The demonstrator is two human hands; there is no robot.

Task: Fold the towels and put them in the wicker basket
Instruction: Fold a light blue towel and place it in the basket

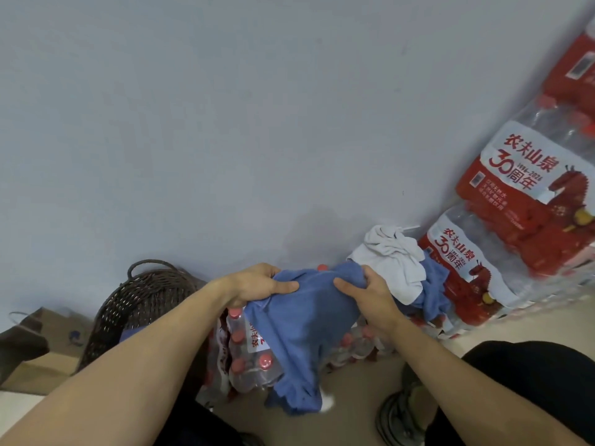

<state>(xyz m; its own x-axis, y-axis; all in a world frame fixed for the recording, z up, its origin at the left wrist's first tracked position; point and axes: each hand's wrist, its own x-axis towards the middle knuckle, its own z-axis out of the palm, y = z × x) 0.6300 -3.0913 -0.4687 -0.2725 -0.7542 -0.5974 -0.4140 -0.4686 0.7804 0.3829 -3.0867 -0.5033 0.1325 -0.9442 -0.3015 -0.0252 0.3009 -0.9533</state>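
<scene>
Blue towel (302, 323), rumpled, hanging unfolded, top edge gripped by both hands, left (257, 284), right (370, 294)

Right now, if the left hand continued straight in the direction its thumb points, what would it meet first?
Probably the right hand. The left hand grips the blue towel with its thumb pointing right across the cloth, towards the right thumb. Only towel lies between them, though depth is hard to judge.

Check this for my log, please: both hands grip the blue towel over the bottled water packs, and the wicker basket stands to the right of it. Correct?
Not quite. The head view shows the wicker basket to the left of the blue towel, not the right. The left hand and right hand do grip it over the bottled water packs.
</scene>
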